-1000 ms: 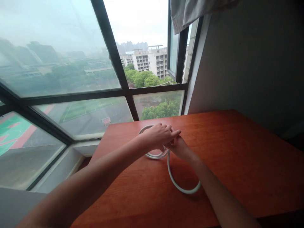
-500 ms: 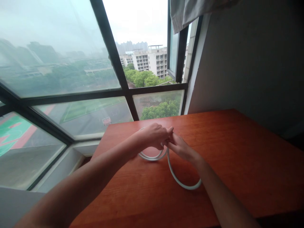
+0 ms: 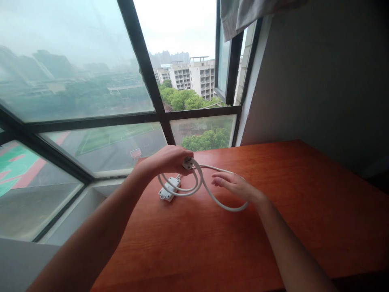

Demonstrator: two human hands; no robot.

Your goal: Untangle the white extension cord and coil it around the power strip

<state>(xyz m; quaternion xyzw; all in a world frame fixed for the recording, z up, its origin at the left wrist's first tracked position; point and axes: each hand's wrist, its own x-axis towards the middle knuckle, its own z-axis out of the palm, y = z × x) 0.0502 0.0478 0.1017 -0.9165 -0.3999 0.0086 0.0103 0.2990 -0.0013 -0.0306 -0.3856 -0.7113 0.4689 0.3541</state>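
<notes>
My left hand (image 3: 170,159) is closed over the table, gripping a white power cord (image 3: 182,194) gathered in a few loops. A white plug (image 3: 188,163) pokes out at its fingertips. Below and partly behind the loops, a white power strip (image 3: 170,189) rests tilted near the table's left side. To the right, my right hand (image 3: 231,185) is open with fingers stretched toward the left hand. One wide loop of the cord sweeps from the left hand to beneath the right wrist and back behind the right fingers.
The reddish-brown wooden table (image 3: 194,247) reaches to the window (image 3: 165,117) in front. One window sash (image 3: 227,69) stands ajar under a grey curtain (image 3: 240,18). A dark wall (image 3: 313,81) rises on the right.
My hands were together over the cord and have come apart. The left moved left and up with the cord; the right opened and shifted slightly right. The plug and power strip came into view.
</notes>
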